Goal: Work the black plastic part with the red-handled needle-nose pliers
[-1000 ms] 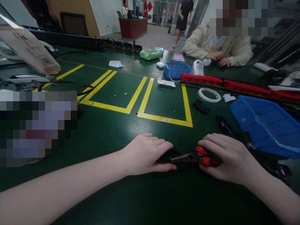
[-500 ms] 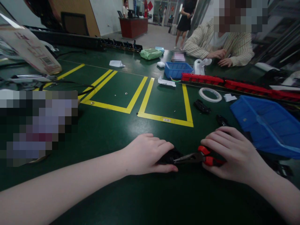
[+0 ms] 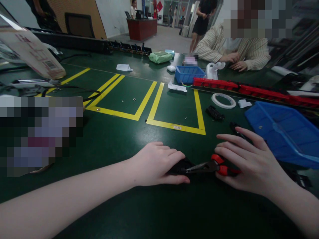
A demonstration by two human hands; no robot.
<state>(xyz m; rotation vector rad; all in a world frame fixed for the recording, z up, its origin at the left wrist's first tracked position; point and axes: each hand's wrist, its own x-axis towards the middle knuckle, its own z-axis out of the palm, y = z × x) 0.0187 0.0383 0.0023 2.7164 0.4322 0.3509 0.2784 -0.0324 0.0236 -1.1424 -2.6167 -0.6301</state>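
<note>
My left hand (image 3: 159,162) is closed around a small black part (image 3: 180,166), pressing it near the green tabletop; most of the part is hidden under the fingers. In my right hand (image 3: 249,159) are red-handled needle-nose pliers (image 3: 215,165), gripped with the lower fingers and thumb while the upper fingers stand apart. The pliers point left, and their tips meet the right side of the black part. Whether the jaws are clamped on it I cannot tell. Just beyond my right hand lies another black part (image 3: 235,127), partly covered by the fingers.
A blue bin (image 3: 286,132) sits at the right, near a white tape roll (image 3: 223,100) and a black piece (image 3: 214,113). Behind them runs a long red strip (image 3: 261,93). Yellow tape (image 3: 174,126) marks the table. Across it sits a person in a striped shirt (image 3: 211,43).
The upper fingers of my right hand have lifted and spread away from the pliers. My left hand and the black part have stayed nearly still.
</note>
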